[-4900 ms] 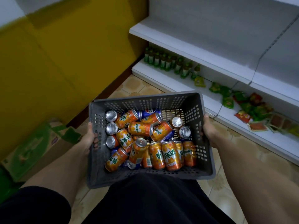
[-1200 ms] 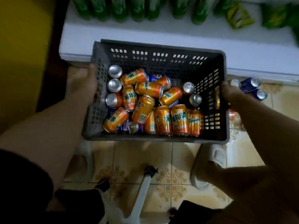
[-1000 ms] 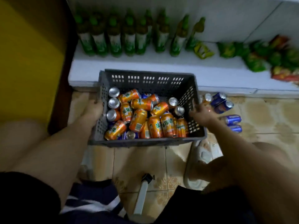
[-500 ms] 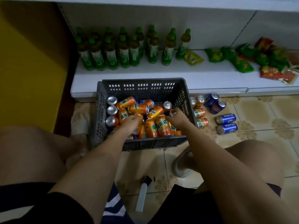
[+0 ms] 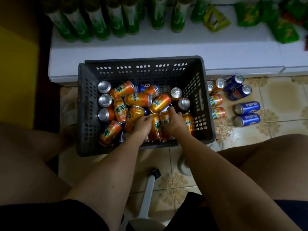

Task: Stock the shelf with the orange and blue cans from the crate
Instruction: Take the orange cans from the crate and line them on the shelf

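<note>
Two hands are down in the crate [image 5: 86, 104], and you are crouched over it with the shelf [image 5: 166, 47] straight ahead, just past its far wall. From the left: green bottles [image 5: 98, 22] fill the left end of that shelf. Below them, three cans stand upright along the crate's left wall, and the other orange cans [image 5: 138, 99] lie tumbled on their sides with a few blue ones half buried between them. Your left hand [image 5: 141, 125] curls over a lying orange can [image 5: 133, 117] whose long axis runs away from you, tilted a little right. Your right hand [image 5: 171, 121] is beside it, nearly touching, fingers curled onto the next orange can [image 5: 165, 118], lying the same way. Both look like grips taking hold, but whether either can is lifted yet I cannot tell, since your hands cover much of them.

Each can lies directly under its own hand, so neither arm needs to cross. The shelf's bare front strip sits forward and above, so I judge the move is lift, turn upright, then reach forward.

Further right, loose cans [image 5: 246, 108] lie on the floor tiles outside the crate. Snack packets [image 5: 283, 30] on the shelf's right end are blurred, and the crate's bottom layer is hidden.
</note>
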Motion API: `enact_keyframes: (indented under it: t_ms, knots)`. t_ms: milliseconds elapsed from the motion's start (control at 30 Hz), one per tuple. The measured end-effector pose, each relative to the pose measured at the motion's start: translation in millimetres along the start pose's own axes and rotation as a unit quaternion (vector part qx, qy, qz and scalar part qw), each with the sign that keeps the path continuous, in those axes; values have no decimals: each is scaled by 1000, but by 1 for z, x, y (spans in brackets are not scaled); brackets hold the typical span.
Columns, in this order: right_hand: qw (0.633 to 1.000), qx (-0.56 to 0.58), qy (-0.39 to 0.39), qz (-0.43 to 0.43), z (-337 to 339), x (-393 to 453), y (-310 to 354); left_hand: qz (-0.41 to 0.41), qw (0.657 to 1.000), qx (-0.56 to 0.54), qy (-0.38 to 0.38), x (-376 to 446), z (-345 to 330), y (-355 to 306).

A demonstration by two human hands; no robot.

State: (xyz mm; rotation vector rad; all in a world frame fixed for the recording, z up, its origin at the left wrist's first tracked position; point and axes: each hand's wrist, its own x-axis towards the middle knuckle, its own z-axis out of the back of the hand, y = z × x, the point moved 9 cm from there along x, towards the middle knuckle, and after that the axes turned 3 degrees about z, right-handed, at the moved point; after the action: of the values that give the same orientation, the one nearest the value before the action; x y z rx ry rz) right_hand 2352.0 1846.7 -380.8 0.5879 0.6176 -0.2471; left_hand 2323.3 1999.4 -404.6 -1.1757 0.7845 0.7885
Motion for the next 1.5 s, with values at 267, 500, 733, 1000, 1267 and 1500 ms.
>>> enact_keyframes:
  t_ms: [267,500,733,1000,1267,1500]
  knots:
    - [988,134,-59,58,55,-12,43,-12,999,28,13,-21,12,-42]
    - [969,207,-116,71,101,-14,90,-85,996,30,-17,-39,52,-107]
    - [933,270,-162,176,149,-39,154,-294,951,41,-82,-83,103,-199]
    - [863,317,-226,324,237,-78,275,-465,861,68,-196,-180,219,-318]
    - [829,311,-236,400,306,-110,386,-506,801,108,-302,-232,317,-381]
    - [825,290,-249,416,335,-102,457,-489,728,285,-385,-219,354,-430]
